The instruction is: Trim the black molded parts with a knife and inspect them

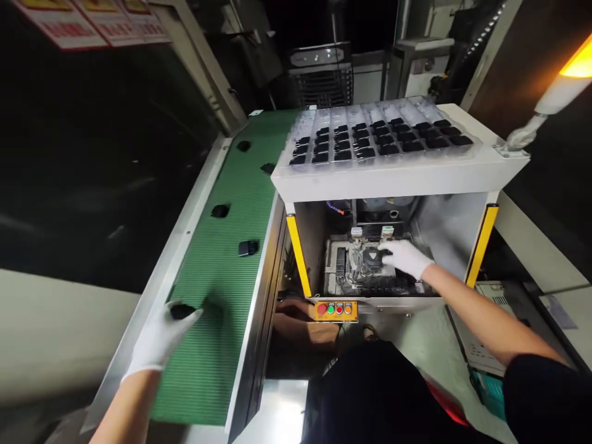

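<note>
My left hand (160,339), in a white glove, is low over the green ribbed conveyor belt (217,290) and holds a small black moulded part (182,311) at its fingertips. Several similar black parts lie apart on the belt, one of them (248,248) close to the belt's right edge. My right hand (404,259), also gloved, reaches into the open machine bay (370,246). Its fingers rest on a dark part (372,258) seated in a metal fixture, and the underside of that part is hidden.
A clear tray (379,139) holding rows of black parts sits on the machine's top. Yellow safety-sensor posts (298,256) flank the bay. Below it is a yellow push-button box (336,311). An orange lamp (576,65) stands at the upper right.
</note>
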{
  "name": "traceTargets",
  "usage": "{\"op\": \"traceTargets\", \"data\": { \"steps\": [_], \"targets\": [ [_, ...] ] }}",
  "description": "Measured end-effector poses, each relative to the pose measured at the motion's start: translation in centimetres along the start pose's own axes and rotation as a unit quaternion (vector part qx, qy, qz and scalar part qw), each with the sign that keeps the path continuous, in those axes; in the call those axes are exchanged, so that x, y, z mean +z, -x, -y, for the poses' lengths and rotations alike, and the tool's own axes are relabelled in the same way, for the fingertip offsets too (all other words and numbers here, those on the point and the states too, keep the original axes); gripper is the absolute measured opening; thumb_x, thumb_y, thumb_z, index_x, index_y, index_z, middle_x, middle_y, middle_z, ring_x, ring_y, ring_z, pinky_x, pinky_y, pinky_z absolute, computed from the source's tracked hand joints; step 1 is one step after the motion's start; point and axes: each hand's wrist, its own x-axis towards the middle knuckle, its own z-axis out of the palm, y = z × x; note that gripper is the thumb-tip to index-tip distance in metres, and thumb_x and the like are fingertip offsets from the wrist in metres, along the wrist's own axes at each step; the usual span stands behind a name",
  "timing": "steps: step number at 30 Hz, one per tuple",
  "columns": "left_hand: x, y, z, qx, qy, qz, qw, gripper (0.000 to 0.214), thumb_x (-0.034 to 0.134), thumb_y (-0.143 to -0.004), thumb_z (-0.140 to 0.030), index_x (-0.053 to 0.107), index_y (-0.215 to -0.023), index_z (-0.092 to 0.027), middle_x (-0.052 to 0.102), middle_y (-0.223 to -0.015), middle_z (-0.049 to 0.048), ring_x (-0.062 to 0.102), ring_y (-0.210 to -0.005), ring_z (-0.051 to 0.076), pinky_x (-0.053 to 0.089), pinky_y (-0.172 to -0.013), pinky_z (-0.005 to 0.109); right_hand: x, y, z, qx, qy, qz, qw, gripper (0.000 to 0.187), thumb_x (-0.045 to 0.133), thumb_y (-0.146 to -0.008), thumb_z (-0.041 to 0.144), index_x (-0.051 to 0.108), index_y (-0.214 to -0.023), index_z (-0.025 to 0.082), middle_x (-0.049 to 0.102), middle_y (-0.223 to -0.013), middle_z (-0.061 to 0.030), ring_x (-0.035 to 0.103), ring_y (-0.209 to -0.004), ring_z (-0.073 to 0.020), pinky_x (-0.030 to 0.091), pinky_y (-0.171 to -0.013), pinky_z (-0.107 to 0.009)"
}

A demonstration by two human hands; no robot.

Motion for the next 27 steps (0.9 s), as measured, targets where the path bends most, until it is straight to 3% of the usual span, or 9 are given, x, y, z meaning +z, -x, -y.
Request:
{"op": "traceTargets", "data": {
  "steps": [3, 6, 9, 11, 14, 17, 20, 23, 27],
  "targets": [
    [1.7, 5.6, -2.1, -0.027, 0.263, 0.005, 0.964, 0.06, 0.081, -0.065, -0.053, 0.063, -0.115, -0.025, 0.076, -0.082, -0.0024, 0.075, -0.093, 0.03, 0.059, -0.084, 0.038, -3.7, -5.5, -3.2, 0.026, 0.058, -0.005, 0.998, 0.044, 0.067, -0.09, 0.022, 0.071, -0.133, 0.018, 0.074, -0.128, -0.0138, 0.069, -0.116, -0.028, 0.049, -0.103, -0.034],
    [4.2, 13.2, -5.3, -0.071, 0.366, 0.135, 0.918, 0.087, 0.094, -0.052, -0.05, 0.063, -0.128, -0.02, 0.077, -0.088, 0.003, 0.074, -0.088, 0.028, 0.058, -0.09, 0.04, -5.0, -9.7, -5.2, 0.03, 0.113, 0.031, 0.993, 0.043, 0.072, -0.086, 0.021, 0.074, -0.128, 0.015, 0.077, -0.119, -0.0153, 0.071, -0.109, -0.0283, 0.051, -0.096, -0.034],
    [6.5, 19.6, -8.8, -0.101, 0.428, 0.253, 0.861, 0.081, 0.095, -0.056, -0.05, 0.069, -0.127, -0.02, 0.076, -0.088, 0.0032, 0.074, -0.084, 0.027, 0.059, -0.087, 0.038, -4.8, -12.2, -6.0, 0.013, 0.152, 0.08, 0.985, 0.048, 0.075, -0.082, 0.019, 0.074, -0.13, 0.016, 0.076, -0.12, -0.0139, 0.072, -0.107, -0.0274, 0.051, -0.094, -0.033],
    [8.1, 22.4, -10.6, -0.126, 0.444, 0.29, 0.838, 0.068, 0.096, -0.055, -0.049, 0.077, -0.115, -0.023, 0.077, -0.088, 0.0039, 0.075, -0.087, 0.027, 0.058, -0.096, 0.04, -4.4, -12.9, -6.0, 0.003, 0.171, 0.104, 0.98, 0.049, 0.077, -0.082, 0.021, 0.073, -0.131, 0.016, 0.076, -0.122, -0.0139, 0.071, -0.108, -0.0273, 0.052, -0.093, -0.032],
    [10.9, 24.6, -12.0, -0.173, 0.48, 0.326, 0.796, 0.059, 0.099, -0.05, -0.047, 0.081, -0.101, -0.024, 0.078, -0.087, 0.0063, 0.076, -0.089, 0.031, 0.057, -0.102, 0.045, -3.6, -12.7, -5.7, 0.002, 0.195, 0.121, 0.973, 0.048, 0.074, -0.085, 0.024, 0.07, -0.132, 0.014, 0.074, -0.123, -0.016, 0.071, -0.109, -0.0287, 0.052, -0.092, -0.034],
    [14.0, 25.5, -12.6, -0.216, 0.526, 0.349, 0.745, 0.058, 0.1, -0.05, -0.04, 0.08, -0.102, -0.023, 0.081, -0.098, 0.0089, 0.076, -0.102, 0.033, 0.054, -0.108, 0.046, -2.6, -11.7, -5.1, 0.019, 0.223, 0.104, 0.969, 0.048, 0.064, -0.093, 0.026, 0.061, -0.138, 0.009, 0.067, -0.129, -0.0229, 0.067, -0.114, -0.0336, 0.052, -0.093, -0.039],
    [16.0, 26.0, -13.2, -0.212, 0.549, 0.374, 0.717, 0.053, 0.099, -0.058, -0.037, 0.08, -0.104, -0.021, 0.081, -0.107, 0.0102, 0.075, -0.11, 0.032, 0.051, -0.113, 0.046, -1.8, -11.0, -4.6, 0.039, 0.244, 0.09, 0.965, 0.053, 0.06, -0.092, 0.027, 0.055, -0.141, 0.008, 0.061, -0.134, -0.0258, 0.065, -0.116, -0.0364, 0.051, -0.092, -0.042],
    [16.1, 26.0, -14.2, -0.174, 0.563, 0.392, 0.706, 0.048, 0.096, -0.065, -0.036, 0.079, -0.107, -0.02, 0.08, -0.111, 0.0106, 0.073, -0.112, 0.031, 0.051, -0.112, 0.044, -2.6, -10.9, -4.0, 0.046, 0.258, 0.102, 0.96, 0.056, 0.063, -0.088, 0.029, 0.054, -0.141, 0.012, 0.06, -0.135, -0.023, 0.067, -0.113, -0.034, 0.052, -0.088, -0.04],
    [14.0, 26.7, -14.1, -0.132, 0.604, 0.368, 0.695, 0.042, 0.095, -0.067, -0.039, 0.078, -0.101, -0.02, 0.08, -0.104, 0.0086, 0.074, -0.103, 0.029, 0.056, -0.104, 0.043, -4.7, -10.4, -2.4, 0.029, 0.305, 0.128, 0.943, 0.053, 0.066, -0.087, 0.038, 0.061, -0.132, 0.01, 0.065, -0.127, -0.0259, 0.069, -0.106, -0.0376, 0.053, -0.086, -0.046]
  ]
}}
